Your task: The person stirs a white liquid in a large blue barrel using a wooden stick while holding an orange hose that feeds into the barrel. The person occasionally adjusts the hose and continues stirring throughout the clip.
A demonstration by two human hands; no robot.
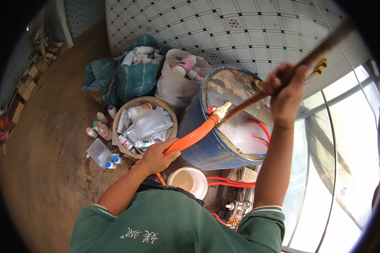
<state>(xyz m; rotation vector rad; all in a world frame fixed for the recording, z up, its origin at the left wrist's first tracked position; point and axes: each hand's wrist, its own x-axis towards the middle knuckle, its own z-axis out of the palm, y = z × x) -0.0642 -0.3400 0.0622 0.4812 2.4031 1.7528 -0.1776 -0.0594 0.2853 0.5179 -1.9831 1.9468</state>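
Observation:
My left hand [160,155] is closed around a thick orange hose [191,138]. The hose ends in a whitish valve fitting [221,110] with a red handle, at the near left rim of a blue plastic drum [193,145]. Raised over the drum's right side, my right hand [286,88] grips a long wooden stick [247,102], whose lower part slants down to the drum. Whitish liquid [240,136] shows inside the drum, with a thin red hose [261,128] in it. A stained board-like cover [234,85] lies over the drum's far part.
A round tub [117,126] of bottles and plastic bags stands left of the drum, near loose bottles [104,131]. Behind are a green woven sack [136,80] and a white sack [177,91] holding bottles. Close to me are a white bucket [202,186] and red hoses [231,182].

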